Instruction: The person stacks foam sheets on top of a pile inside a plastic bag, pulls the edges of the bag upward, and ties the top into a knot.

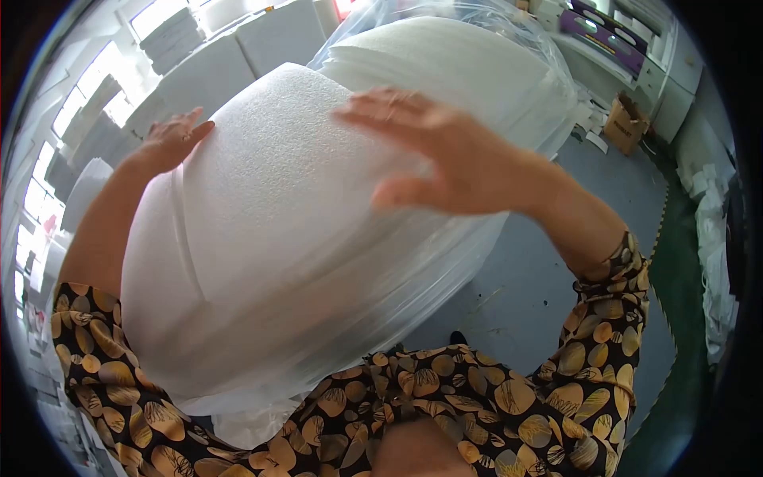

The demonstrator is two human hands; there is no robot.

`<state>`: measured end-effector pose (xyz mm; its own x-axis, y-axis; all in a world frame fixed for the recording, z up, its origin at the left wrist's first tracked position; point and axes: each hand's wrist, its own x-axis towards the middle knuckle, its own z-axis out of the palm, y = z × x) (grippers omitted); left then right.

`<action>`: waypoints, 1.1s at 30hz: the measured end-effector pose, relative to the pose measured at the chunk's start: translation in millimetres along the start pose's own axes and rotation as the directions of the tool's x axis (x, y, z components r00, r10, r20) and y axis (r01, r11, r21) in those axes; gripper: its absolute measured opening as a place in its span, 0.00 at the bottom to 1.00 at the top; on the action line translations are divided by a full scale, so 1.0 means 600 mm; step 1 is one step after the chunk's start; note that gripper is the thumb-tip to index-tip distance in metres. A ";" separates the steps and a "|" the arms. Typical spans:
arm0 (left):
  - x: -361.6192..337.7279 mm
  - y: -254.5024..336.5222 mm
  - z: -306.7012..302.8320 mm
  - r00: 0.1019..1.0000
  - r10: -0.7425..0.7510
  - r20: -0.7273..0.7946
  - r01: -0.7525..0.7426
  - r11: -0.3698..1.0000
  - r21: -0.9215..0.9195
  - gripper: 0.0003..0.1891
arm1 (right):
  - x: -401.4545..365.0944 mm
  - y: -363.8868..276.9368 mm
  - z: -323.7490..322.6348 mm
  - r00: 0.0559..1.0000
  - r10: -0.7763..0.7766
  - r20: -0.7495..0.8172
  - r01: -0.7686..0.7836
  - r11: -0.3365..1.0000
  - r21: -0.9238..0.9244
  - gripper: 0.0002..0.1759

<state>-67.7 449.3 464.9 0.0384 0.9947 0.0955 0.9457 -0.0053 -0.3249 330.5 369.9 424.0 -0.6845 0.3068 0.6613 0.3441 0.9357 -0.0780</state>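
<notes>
From the head view, the person has a big bundle of white foam [302, 238] hugged against the chest. It bulges up between both arms and fills most of the picture. The left hand [171, 143] lies flat on the bundle's far left shoulder, fingers straight and close together, gripping nothing. The right hand [429, 151] is over the top right of the foam with its fingers spread wide. It is blurred, so I cannot tell whether the palm presses down or sits just above the surface. Thin clear film shows around the bundle's lower edge, near the patterned blouse [493, 413]. Just behind it a second foam stack [477, 71] stands inside a clear bag [548, 56]. White blocks [270, 36] are piled at upper left, and a cardboard box [625, 123] sits well apart on the grey floor [540, 278]. To my eye, a soft, slippery load like this wants broad, flat palms on opposite sides, as the left one is placed. Even pressure towards the body should stop the sheets sliding or fanning out. Fingertips digging in would likely dent the foam.
</notes>
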 end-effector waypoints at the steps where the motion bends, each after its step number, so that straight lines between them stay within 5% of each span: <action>1: -0.006 -0.004 -0.011 1.000 -0.019 0.001 0.019 1.000 0.000 0.40 | 0.005 0.013 -0.021 0.997 0.066 -0.044 -0.066 0.998 0.013 0.26; 3: -0.015 -0.011 -0.045 0.998 0.045 -0.037 -0.046 0.999 -0.019 0.40 | 0.013 0.068 -0.082 0.969 0.239 -0.059 -0.237 0.971 0.025 0.21; 4: -0.026 -0.004 -0.062 0.996 0.060 -0.063 -0.065 0.995 -0.081 0.39 | 0.016 0.087 -0.107 0.866 0.499 -0.013 -0.485 0.848 0.214 0.21; 5: -0.041 0.010 -0.079 0.993 0.072 -0.093 -0.084 0.986 -0.144 0.38 | 0.004 0.183 -0.121 0.915 0.359 -0.183 -0.341 0.932 0.124 0.23; 6: -0.064 0.033 -0.100 0.988 0.112 -0.108 -0.127 0.982 -0.138 0.35 | 0.028 0.142 -0.127 0.786 0.552 -0.279 -0.518 0.834 0.193 0.15; 7: -0.079 0.057 -0.113 0.980 0.155 -0.123 -0.171 0.976 -0.134 0.32 | 0.005 0.235 -0.140 0.822 0.547 -0.155 -0.528 0.836 0.149 0.29; 8: -0.090 0.073 -0.109 0.959 0.219 -0.180 -0.246 0.959 -0.141 0.31 | 0.009 0.250 -0.139 0.738 0.663 -0.122 -0.654 0.748 0.114 0.36; 9: -0.098 0.086 -0.105 0.930 0.282 -0.236 -0.320 0.937 -0.140 0.31 | 0.010 0.271 -0.140 0.753 0.650 -0.103 -0.639 0.760 0.119 0.36; 11: -0.121 0.129 -0.126 0.917 0.336 -0.214 -0.363 0.926 -0.103 0.31 | 0.010 0.297 -0.148 0.540 0.828 0.149 -0.840 0.542 0.031 0.41; 12: -0.122 0.138 -0.135 0.921 0.325 -0.215 -0.351 0.932 -0.093 0.31 | 0.019 0.288 -0.142 0.531 0.826 0.191 -0.841 0.541 0.000 0.43; 15: -0.119 0.172 -0.143 0.890 0.416 -0.185 -0.413 0.909 0.057 0.37 | 0.023 0.260 -0.109 0.572 0.789 0.224 -0.820 0.547 0.168 0.39; 17: -0.126 0.175 -0.133 0.863 0.464 -0.198 -0.436 0.884 0.171 0.43 | 0.029 0.253 -0.088 0.781 0.552 0.292 -0.601 0.792 0.112 0.33; 20: -0.131 0.166 -0.124 0.865 0.474 -0.168 -0.457 0.880 0.128 0.46 | 0.048 0.198 -0.067 0.859 0.412 0.303 -0.403 0.910 -0.096 0.26; 21: -0.144 0.169 -0.123 0.881 0.453 -0.135 -0.449 0.891 0.065 0.47 | 0.053 0.176 -0.056 0.862 0.406 0.302 -0.398 0.913 -0.091 0.26; 23: -0.166 0.167 -0.135 0.895 0.432 -0.113 -0.430 0.902 0.045 0.48 | 0.064 0.139 -0.043 0.714 0.602 0.356 -0.699 0.635 0.329 0.23; 26: -0.191 0.156 -0.129 0.896 0.441 -0.048 -0.434 0.894 0.115 0.46 | 0.084 0.108 -0.033 0.718 0.556 0.418 -0.689 0.652 0.317 0.20; 31: -0.210 0.131 -0.117 0.876 0.444 -0.189 -0.403 0.889 0.219 0.44 | 0.081 0.112 -0.026 0.788 0.461 0.409 -0.612 0.662 0.433 0.18; 33: -0.213 0.135 -0.110 0.885 0.429 -0.180 -0.401 0.900 0.170 0.44 | 0.085 0.100 -0.022 0.776 0.497 0.389 -0.620 0.716 0.321 0.19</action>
<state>25.3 314.9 488.3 0.4976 0.8597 0.1149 0.7809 -0.3864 -0.4908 324.6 439.7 462.8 -0.6101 0.7707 0.1840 0.4640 0.5358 -0.7054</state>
